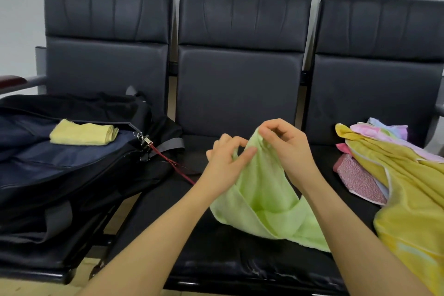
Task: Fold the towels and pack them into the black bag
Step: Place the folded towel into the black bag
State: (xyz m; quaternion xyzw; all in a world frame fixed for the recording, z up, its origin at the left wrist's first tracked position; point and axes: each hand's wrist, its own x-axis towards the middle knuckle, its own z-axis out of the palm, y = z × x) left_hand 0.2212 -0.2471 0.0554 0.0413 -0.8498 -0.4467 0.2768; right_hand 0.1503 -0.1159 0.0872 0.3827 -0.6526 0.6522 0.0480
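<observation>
A light green towel [266,202] hangs over the middle seat, held up by both hands. My left hand [225,163] pinches its upper edge from the left. My right hand [288,146] pinches the top corner just beside it. The towel's lower part drapes onto the seat cushion. On the left seat lies the open black bag [60,175] with a folded pale yellow towel [84,136] resting on its dark blue lining. A heap of unfolded towels [403,175], yellow, pink and light blue, lies on the right seat.
Three joined black padded chairs [240,79] stand against a grey wall. A red cord [173,163] and grey strap trail from the bag's zipper pulls onto the middle seat. An armrest [14,80] sticks out at the far left.
</observation>
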